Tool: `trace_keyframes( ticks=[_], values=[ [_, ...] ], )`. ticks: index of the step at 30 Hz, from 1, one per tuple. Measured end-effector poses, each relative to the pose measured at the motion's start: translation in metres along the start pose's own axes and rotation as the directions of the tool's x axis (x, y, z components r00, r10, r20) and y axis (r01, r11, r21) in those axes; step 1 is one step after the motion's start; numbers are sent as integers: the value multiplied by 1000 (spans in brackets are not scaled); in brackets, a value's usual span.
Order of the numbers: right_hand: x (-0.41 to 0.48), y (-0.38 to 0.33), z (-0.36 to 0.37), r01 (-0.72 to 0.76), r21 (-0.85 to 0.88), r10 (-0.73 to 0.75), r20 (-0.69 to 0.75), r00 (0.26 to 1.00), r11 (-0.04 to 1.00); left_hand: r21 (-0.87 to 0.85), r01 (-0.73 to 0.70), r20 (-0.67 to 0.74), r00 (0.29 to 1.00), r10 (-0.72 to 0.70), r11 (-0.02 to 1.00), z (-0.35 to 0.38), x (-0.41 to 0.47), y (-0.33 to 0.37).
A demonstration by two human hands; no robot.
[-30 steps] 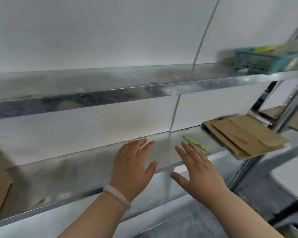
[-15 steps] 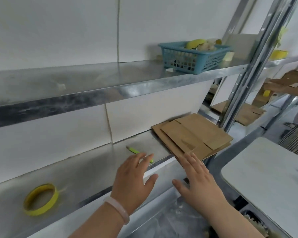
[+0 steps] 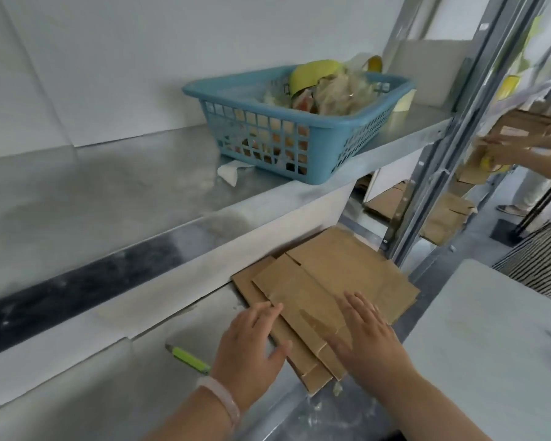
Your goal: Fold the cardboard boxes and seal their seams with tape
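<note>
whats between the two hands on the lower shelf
Only the flattened cardboard boxes: a bare strip of the top sheet shows between the left hand and the right hand, both open over the stack, in the head view.

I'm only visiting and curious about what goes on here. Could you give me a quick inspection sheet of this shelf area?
Surface: lower metal shelf, grey and dull.
Job's things: flat cardboard stack lying at that shelf's right end; no tape roll clearly identifiable.
Clutter: green pen-like tool left of the stack; blue basket of crumpled wrappings on the upper shelf, with a white paper scrap beside it.
Hands: left hand straight-fingered at the stack's left edge; right hand flat on the stack.
Cables: nothing seen.
Surroundings: white table to the right; another person's hands handling cardboard beyond the shelf post.
</note>
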State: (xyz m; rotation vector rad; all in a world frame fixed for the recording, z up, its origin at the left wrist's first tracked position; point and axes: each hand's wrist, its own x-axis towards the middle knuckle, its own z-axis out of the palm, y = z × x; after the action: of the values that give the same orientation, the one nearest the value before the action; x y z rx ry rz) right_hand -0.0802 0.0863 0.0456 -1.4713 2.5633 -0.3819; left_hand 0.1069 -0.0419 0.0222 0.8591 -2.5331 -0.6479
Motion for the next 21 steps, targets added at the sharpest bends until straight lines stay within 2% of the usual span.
trace_keyframes(
  ticks=[5,8,11,15,17,18,20,21],
  values=[
    [57,61,4,-74,42,70,84,994,996,-100,182,39,983,-179,978,36,31,2],
    [108,109,0,-142,52,134,139,981,988,-135,378,38,926,-376,916,56,46,5],
    [150,147,-1,-134,-16,135,200,970,991,-283,601,86,792,-604,747,68,57,19],
    [186,182,-6,-162,38,145,273,951,986,-504,718,181,632,-754,481,82,69,37],
    [197,190,-4,-164,79,132,312,941,983,-622,724,271,558,-784,300,87,72,45],
    [201,193,-2,-168,113,124,320,939,979,-679,694,294,554,-779,238,90,75,48],
    [204,194,2,-197,204,122,328,937,959,-765,620,268,551,-791,173,96,79,56],
    [204,194,3,-210,244,124,327,937,947,-794,594,251,519,-817,133,100,81,58]
  ],
)
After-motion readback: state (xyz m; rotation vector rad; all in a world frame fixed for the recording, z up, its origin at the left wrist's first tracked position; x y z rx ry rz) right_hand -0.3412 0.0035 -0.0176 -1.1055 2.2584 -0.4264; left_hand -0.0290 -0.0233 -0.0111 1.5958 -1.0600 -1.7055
